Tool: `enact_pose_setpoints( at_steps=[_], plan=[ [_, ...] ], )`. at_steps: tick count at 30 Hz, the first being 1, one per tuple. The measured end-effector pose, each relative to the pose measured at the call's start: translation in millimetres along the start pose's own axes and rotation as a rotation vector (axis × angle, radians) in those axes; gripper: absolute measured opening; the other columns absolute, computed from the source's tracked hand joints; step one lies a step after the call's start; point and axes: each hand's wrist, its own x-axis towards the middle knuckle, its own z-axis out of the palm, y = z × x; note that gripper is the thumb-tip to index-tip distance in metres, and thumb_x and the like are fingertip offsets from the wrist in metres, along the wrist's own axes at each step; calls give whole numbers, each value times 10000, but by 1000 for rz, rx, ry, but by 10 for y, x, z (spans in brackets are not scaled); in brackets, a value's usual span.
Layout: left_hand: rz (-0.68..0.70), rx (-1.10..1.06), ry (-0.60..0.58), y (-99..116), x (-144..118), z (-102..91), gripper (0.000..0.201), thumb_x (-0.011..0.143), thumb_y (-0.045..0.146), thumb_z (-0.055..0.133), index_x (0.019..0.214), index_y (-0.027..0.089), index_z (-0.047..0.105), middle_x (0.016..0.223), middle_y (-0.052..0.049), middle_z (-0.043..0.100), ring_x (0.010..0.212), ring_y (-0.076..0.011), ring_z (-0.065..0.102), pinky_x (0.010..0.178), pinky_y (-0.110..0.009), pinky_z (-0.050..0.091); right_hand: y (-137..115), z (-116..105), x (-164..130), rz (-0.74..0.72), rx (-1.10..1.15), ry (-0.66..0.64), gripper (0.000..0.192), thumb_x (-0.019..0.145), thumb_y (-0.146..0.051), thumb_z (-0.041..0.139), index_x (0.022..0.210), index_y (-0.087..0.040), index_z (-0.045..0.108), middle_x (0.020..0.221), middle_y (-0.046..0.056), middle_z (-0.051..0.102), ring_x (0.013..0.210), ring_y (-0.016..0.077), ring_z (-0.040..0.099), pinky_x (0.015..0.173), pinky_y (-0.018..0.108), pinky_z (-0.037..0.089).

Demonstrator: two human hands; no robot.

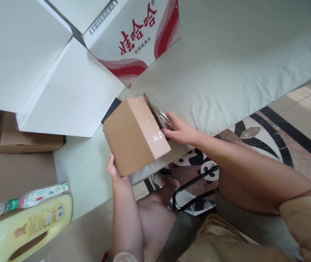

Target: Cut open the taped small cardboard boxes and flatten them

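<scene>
Two bare hands work one small brown cardboard box [135,134], tilted above the near edge of the pale green bed [226,72]. Left hand [113,168] cups its lower corner, fingers hidden behind. Right hand [178,129] pinches what seems a clear tape strip [163,117] at the open flap.

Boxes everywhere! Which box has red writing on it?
The big white carton at the top, with red characters and stripes. The small box in the hands and the flat one are plain brown.
</scene>
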Motion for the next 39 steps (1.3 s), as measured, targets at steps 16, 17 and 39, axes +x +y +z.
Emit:
enact_pose_setpoints(
  at_steps=[16, 17, 39],
  plan=[
    [-100, -69, 22, -13, 66, -50, 369, 810, 490, 723, 983, 166, 758, 908, -86, 790, 940, -279, 759, 879, -386, 599, 172, -166, -128, -317, -511, 197, 456, 914, -408, 503, 1321, -250, 635, 1499, 131, 508, 1456, 447, 333, 1146, 697, 275],
    [-102, -92, 14, -4, 77, -47, 359, 816, 475, 725, 997, 168, 758, 914, -85, 792, 949, -279, 761, 892, -386, 600, 149, -149, -143, -398, -484, 106, 507, 913, -445, 490, 1368, -251, 603, 1496, 122, 522, 1468, 427, 334, 1167, 674, 274],
    [-143, -298, -104, 77, 54, -83, 271, 753, 354, 801, 930, 155, 751, 961, -103, 790, 1093, -348, 735, 928, -445, 616, 24, 80, -137, -190, -382, 250, 379, 839, -601, 628, 911, -229, 616, 835, 87, 639, 849, 308, 603, 842, 487, 477]
  ],
)
